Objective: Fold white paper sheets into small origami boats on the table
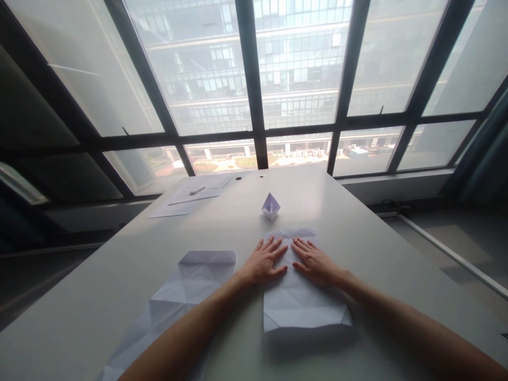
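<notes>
A creased white sheet of paper [304, 307] lies on the white table [381, 275], its near edge curling up off the surface. On the upper part of this sheet rests my left hand [266, 261], flat with the fingers spread. Beside it, my right hand [313, 261] also presses flat on the paper, fingers apart. Just beyond both hands stands a small folded paper shape [270, 206] with a pointed top. To the left, a second creased sheet [178, 291] lies partly under my left forearm, with its far edge folded over.
At the far left of the table are flat white sheets [170, 209] with a small pale object [197, 190] on them, too small to make out. A round dark hole [238, 179] is near the far edge. Large windows rise behind the table.
</notes>
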Motion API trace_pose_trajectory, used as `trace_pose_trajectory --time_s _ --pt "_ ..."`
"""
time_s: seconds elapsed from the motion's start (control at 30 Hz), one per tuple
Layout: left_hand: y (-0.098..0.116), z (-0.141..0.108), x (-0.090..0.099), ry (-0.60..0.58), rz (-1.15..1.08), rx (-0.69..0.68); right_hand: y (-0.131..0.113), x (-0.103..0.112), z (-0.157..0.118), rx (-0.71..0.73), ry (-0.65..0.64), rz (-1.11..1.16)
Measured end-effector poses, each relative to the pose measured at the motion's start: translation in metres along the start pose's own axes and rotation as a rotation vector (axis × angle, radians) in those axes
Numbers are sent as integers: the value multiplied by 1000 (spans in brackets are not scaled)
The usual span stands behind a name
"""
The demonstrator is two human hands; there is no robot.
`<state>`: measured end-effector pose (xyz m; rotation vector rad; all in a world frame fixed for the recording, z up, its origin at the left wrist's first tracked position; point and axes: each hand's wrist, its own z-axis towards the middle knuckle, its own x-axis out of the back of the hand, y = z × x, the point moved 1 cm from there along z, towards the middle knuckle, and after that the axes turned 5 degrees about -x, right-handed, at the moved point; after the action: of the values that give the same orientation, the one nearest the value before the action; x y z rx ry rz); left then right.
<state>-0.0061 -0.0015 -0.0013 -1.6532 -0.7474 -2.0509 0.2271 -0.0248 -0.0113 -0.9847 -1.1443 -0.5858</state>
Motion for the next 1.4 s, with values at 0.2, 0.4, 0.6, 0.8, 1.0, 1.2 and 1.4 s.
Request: trace_pose_trajectory --time_s 0.2,0.4,0.6,0.8,1.0,1.2,1.4 --pt "1 1 3 -41 -1 28 9 -2 2 -80 3 -33" --pt "1 0 2 -13 -9 24 17 -4 3 -158 30 -92" --pt "1 1 2 15 -32 13 19 0 2 -221 52 -117" --pt "3 1 7 -33 -38 -25 24 0 2 -260 91 -122" --pt "2 1 6 -86 -28 -13 9 11 -2 -104 219 -152" --pt "1 1 4 -100 -18 -2 -3 12 -7 133 59 -43" --pt "0 1 4 -114 -14 -6 0 9 -6 60 -17 5"
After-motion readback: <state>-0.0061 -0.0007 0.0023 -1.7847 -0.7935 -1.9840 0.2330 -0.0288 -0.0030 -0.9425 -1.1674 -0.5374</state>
